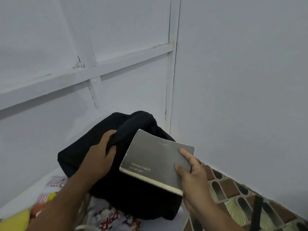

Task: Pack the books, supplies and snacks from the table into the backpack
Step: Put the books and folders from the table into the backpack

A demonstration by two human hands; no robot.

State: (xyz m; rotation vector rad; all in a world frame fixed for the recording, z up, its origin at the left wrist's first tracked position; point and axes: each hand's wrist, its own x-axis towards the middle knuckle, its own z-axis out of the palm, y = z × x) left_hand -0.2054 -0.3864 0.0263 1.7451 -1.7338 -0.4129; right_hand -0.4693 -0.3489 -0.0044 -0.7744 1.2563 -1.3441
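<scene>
A black backpack stands on the white table in the corner of the room. My left hand grips the dark fabric at the backpack's top. My right hand holds a grey book by its right edge, thumb on the cover, tilted just above the backpack's right side. Colourful snack packets lie on the table at the lower left, partly behind my left forearm. More printed packets lie in front of the backpack, blurred.
Grey walls close in behind and to the right of the backpack. A patterned brown and green cloth covers the surface at the lower right, with a black strap lying across it.
</scene>
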